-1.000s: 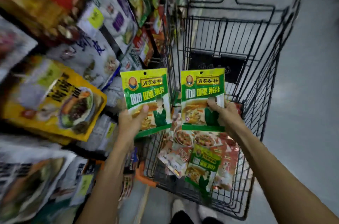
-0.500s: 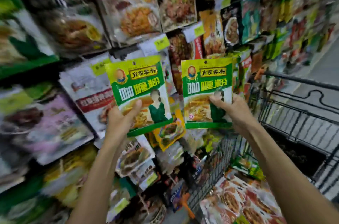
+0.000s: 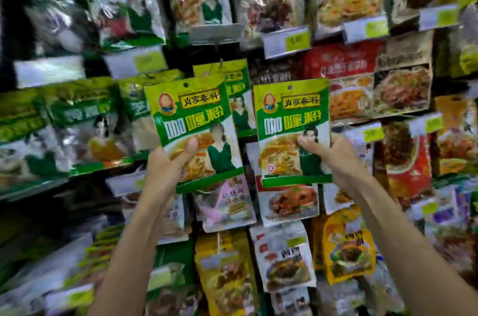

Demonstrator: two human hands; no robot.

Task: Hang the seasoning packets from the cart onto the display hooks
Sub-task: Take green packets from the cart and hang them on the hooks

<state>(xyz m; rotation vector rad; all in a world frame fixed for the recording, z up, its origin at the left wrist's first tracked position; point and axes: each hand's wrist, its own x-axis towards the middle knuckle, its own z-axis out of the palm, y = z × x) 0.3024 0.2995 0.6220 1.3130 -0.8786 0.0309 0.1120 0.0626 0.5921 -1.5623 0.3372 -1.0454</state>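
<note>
Pinches left packet (image 3: pixel 194 119) in left hand (image 3: pixel 165 168), thumb across its front; grips right packet (image 3: pixel 292 124) likewise in right hand (image 3: pixel 333 155). Holds both upright, apart, before matching hung packets (image 3: pixel 234 80) on the display. Apparently neither hung yet; threading both onto hooks remains.

Both raised: left hand (image 3: pixel 165 163) grips left packet (image 3: pixel 191 114), right hand (image 3: pixel 336 158) right packet (image 3: pixel 292 119)

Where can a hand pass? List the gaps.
A narrow gap between the left-hand packet and the right-hand packet, in front of the hanging matching packet. A dark recess under the green packets at left. Elsewhere packets overlap.
</note>
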